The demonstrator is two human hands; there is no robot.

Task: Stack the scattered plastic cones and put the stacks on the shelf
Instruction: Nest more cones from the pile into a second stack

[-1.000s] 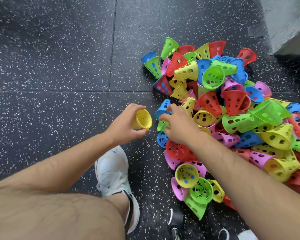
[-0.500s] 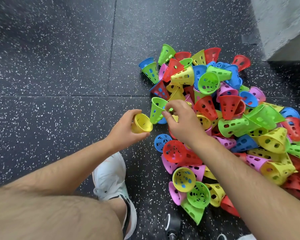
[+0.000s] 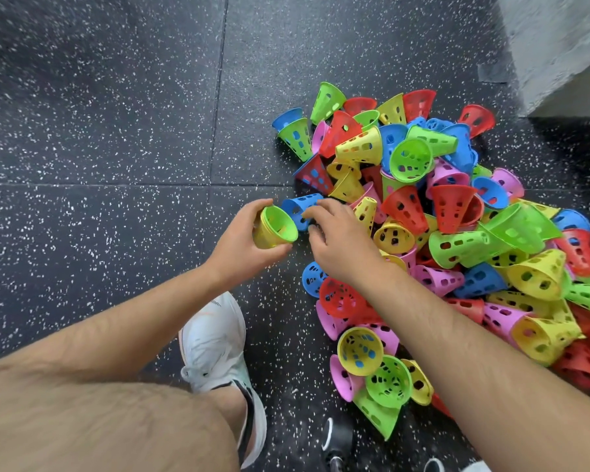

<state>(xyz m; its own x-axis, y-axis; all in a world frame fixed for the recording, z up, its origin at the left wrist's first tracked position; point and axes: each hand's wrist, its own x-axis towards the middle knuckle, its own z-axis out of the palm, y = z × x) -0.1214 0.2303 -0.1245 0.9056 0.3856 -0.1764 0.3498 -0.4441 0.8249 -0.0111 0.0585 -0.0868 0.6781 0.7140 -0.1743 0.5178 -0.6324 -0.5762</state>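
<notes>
My left hand grips a yellow cone with a green cone nested inside it, its open mouth facing up and right. Just to its right, my right hand reaches to the left edge of the pile, and its fingertips pinch the narrow end of a blue cone lying on its side. The pile of perforated plastic cones in red, yellow, green, blue and pink spreads over the floor to the right. No shelf is in view.
The floor is dark speckled rubber tiles, bare to the left of the pile. My white shoe stands below my left hand, with my bare leg in the lower left. A grey concrete block fills the top right corner.
My right hand lifted a green cone off the pile and dropped it into the yellow cone in my left hand. It has since moved onto the blue cone.
</notes>
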